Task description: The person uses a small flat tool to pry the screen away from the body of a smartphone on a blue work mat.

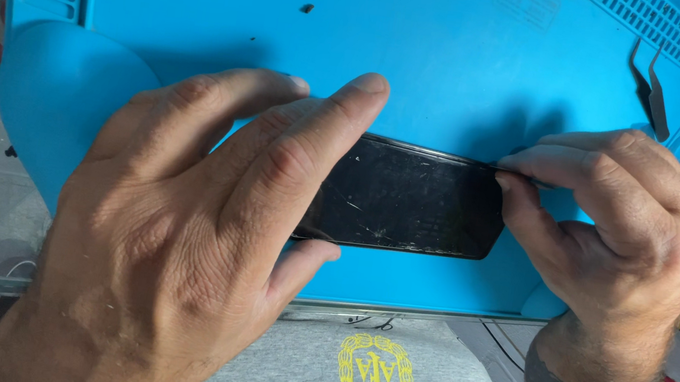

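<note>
A black phone (409, 198) (screen cracked and scuffed) is lying on the blue mat (429, 45), the left hand (177, 231) gripping its left end with spread fingers while the right hand (624, 228) is pinching a thin tool at its top right edge.

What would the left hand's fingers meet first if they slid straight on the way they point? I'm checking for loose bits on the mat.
The left hand rests on the black phone, fingers aimed up and right. Ahead lies bare blue mat; the small dark speck sits left of that line, probably missed.
</note>
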